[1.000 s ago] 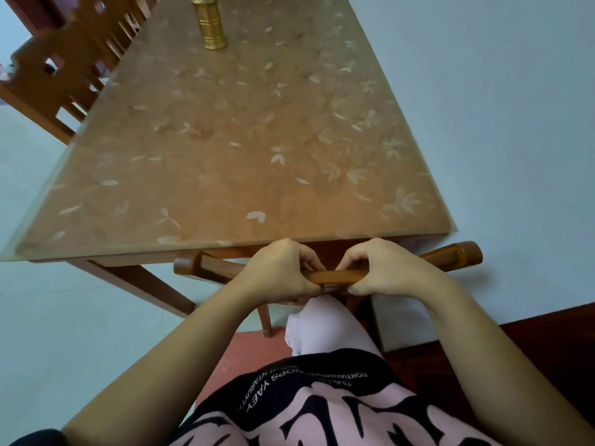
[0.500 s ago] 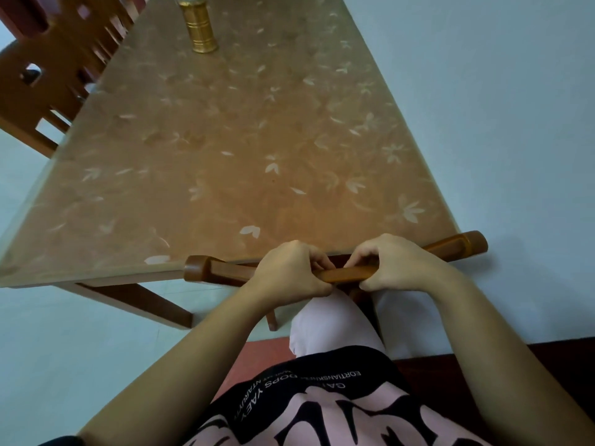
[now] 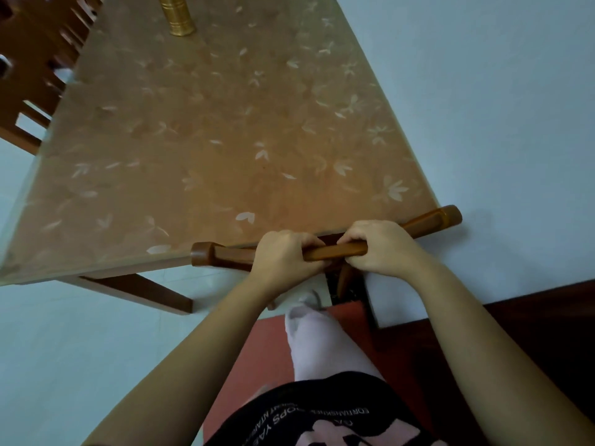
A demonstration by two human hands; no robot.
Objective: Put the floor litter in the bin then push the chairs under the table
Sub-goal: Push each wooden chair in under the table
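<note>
A brown wooden chair (image 3: 335,251) stands at the near end of the table (image 3: 206,149), its curved top rail level with the table's edge. My left hand (image 3: 283,257) grips the rail left of its middle. My right hand (image 3: 378,247) grips it just to the right, fingers curled over the top. The chair's seat is hidden under the table top. The table has a glass top with a pale leaf pattern. No litter or bin shows in the head view.
A second wooden chair (image 3: 29,78) stands at the table's far left side. A gold cylindrical vessel (image 3: 177,14) sits at the table's far end. A pale wall (image 3: 483,107) runs along the right. A red mat (image 3: 267,355) lies under my leg.
The chair has slid forward toward the table, and its top rail now meets the table's edge. Both hands have kept their grip on the rail.
</note>
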